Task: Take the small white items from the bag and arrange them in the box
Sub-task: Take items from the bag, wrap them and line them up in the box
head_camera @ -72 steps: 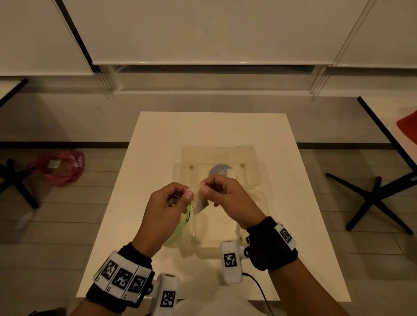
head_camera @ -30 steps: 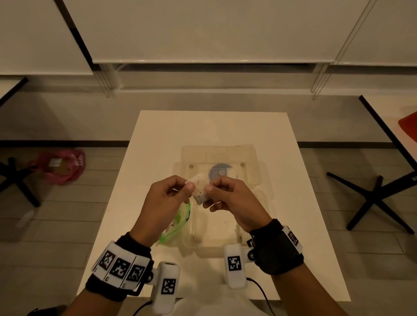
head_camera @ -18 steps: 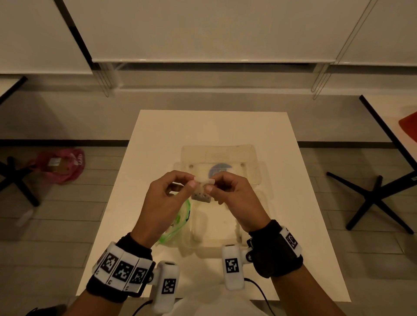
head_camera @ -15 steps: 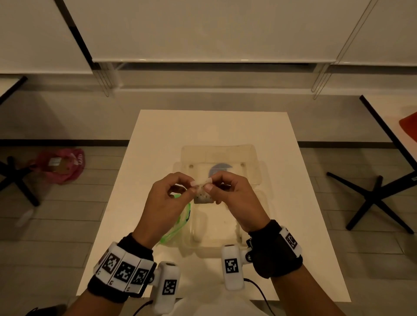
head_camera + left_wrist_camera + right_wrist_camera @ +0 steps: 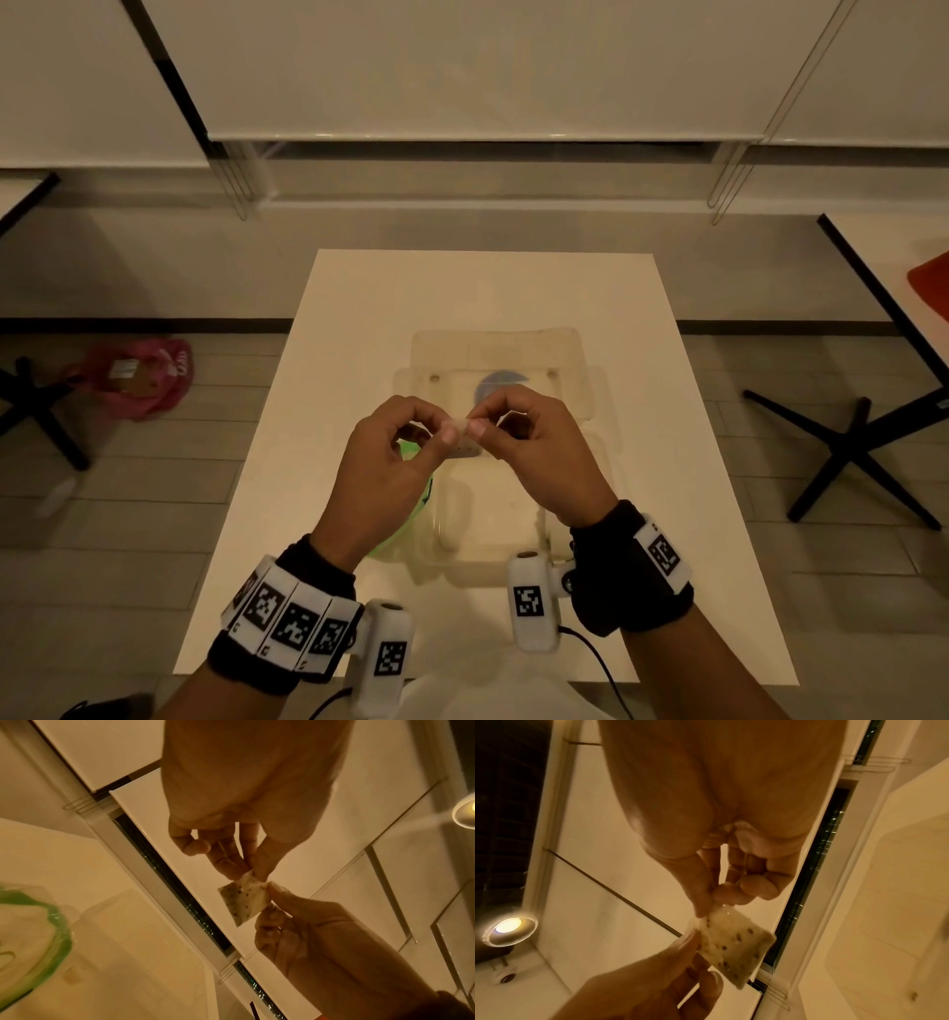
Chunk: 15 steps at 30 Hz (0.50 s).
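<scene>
here both hands meet in the air above the middle of the table (image 5: 667,360), over the open clear plastic box (image 5: 493,539) that lies on it. the left hand (image 5: 390,473) and the right hand (image 5: 539,457) each pinch one upper corner of a small white item (image 5: 245,898), a flat square sachet speckled with dark spots, thumb against fingertip on either side. in the left wrist view the sachet hangs down from the two pinches, tilted on its corner, with the left thumb and forefinger on one corner and the right hand's fingertips on the next. in the right wrist view the same sachet (image 5: 734,945) shows pale with dark flecks, held the same way; the other fingers of the right hand curl loosely beside the pinch. the sachet touches neither the box nor the table.

the box sits lengthwise on the table, its lid (image 5: 495,360) folded back toward the far edge, with a blue round mark on it. the near compartment of the box lies toward the near edge; what it holds i cannot tell. just left of the box, under the left hand, lies the bag (image 5: 411,509), clear with a green rim, also seen blurred at the left edge of the left wrist view.

on the floor to the left of the table lies a pink bag (image 5: 136,375).
</scene>
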Each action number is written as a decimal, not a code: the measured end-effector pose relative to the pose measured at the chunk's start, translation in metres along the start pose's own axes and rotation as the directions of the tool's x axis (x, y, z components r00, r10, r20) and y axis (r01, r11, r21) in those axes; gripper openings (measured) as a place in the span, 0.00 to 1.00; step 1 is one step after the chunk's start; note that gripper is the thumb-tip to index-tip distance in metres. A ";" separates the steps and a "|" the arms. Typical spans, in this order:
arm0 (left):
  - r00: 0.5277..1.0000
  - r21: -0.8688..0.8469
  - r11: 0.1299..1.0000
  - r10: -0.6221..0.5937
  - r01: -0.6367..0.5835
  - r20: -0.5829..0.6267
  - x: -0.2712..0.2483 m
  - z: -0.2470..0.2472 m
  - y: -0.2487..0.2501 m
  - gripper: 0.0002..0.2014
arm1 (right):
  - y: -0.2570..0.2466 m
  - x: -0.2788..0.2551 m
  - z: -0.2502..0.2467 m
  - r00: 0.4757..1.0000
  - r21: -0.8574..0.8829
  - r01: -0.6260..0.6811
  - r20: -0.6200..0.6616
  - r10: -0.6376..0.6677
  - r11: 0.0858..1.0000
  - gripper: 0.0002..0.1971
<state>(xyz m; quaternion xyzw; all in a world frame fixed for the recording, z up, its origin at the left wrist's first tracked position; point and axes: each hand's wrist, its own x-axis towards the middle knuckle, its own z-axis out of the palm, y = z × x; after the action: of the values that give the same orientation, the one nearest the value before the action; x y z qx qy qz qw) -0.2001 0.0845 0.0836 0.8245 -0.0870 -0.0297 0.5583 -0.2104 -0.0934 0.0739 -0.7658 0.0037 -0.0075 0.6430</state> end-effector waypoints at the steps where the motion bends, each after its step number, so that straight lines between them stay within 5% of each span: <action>1: 1.000 0.000 1.000 0.000 0.000 0.001 0.000 0.001 0.001 0.04 | 0.000 0.000 0.000 1.000 -0.005 0.010 -0.008 -0.010 1.000 0.05; 15: 0.998 0.104 0.993 0.062 -0.062 -0.003 0.000 0.005 -0.008 0.03 | -0.004 -0.002 -0.002 0.998 -0.155 0.044 -0.030 -0.049 0.987 0.06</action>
<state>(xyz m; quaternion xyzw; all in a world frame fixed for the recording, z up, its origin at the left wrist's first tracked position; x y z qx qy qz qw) -0.2002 0.0828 0.0743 0.8494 -0.1123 -0.0052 0.5156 -0.2127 -0.0948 0.0780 -0.8129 -0.0028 -0.0351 0.5813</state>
